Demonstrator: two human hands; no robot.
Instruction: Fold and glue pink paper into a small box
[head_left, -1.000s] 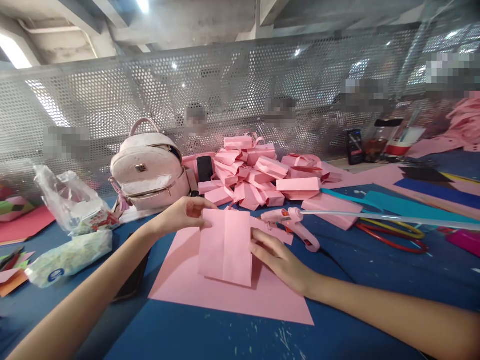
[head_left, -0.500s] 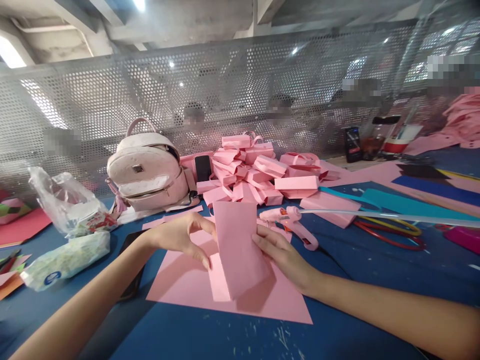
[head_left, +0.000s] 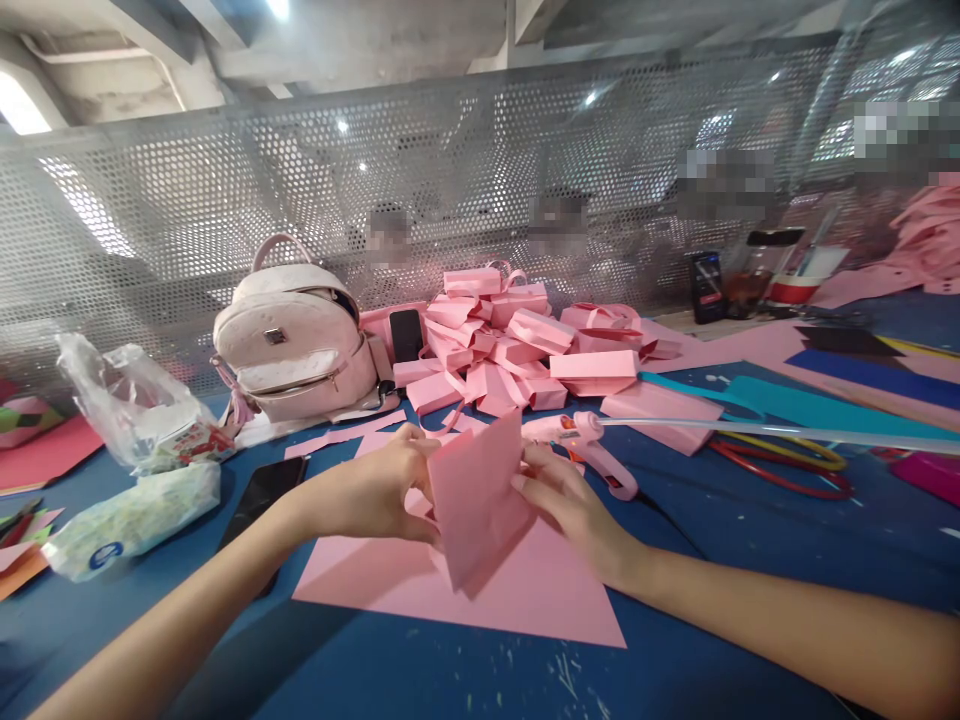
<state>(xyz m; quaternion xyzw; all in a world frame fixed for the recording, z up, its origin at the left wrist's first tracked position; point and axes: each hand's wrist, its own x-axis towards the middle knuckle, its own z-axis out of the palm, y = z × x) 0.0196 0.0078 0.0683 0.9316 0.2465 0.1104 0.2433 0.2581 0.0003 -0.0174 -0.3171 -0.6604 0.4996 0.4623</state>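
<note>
Between my hands stands a folded piece of pink paper (head_left: 480,490), upright over a large flat pink sheet (head_left: 360,580). My left hand (head_left: 394,485) grips its left edge, thumb low and fingers partly hidden behind it. On the opposite edge, my right hand (head_left: 566,495) pinches the paper between thumb and fingers. A pink hot glue gun (head_left: 589,450) lies just beyond my right hand. Behind the paper rises a pile of folded pink paper boxes (head_left: 495,345), some with strip handles.
A pale pink backpack (head_left: 292,345) stands at the back left near a plastic bag (head_left: 124,390) and a tissue pack (head_left: 135,520). A black phone (head_left: 262,500) lies left of the sheet. Teal paper (head_left: 825,415) and red and yellow loops (head_left: 787,480) lie right. Perforated metal panels (head_left: 465,170) border the table.
The folded pink paper has turned, its face angling to the right. My left hand has closed in on its left edge, and the narrow flap there is now out of sight.
</note>
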